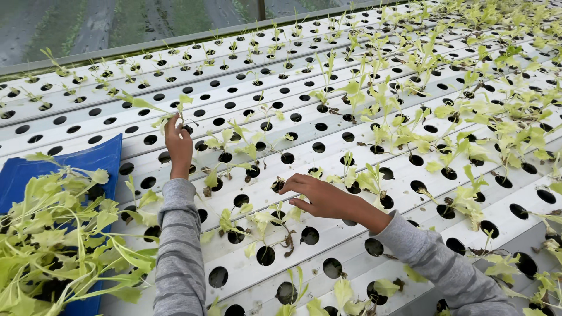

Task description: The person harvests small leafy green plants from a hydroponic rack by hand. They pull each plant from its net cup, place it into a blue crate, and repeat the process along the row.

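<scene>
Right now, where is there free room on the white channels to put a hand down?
Free: the empty holes left of the left hand, above the blue tray. Crowded: the seedlings right of the right hand, and the tray's pile of plants.

Rows of holed channels (328,146) are running across the bench, seedlings (380,126) sitting in many holes — thicker toward the right and back — while a tray (88,161) heaped with loose seedlings (52,234) is lying at the near left, the left hand (178,143) reaching behind it, the right hand (316,196) resting at centre.
</scene>
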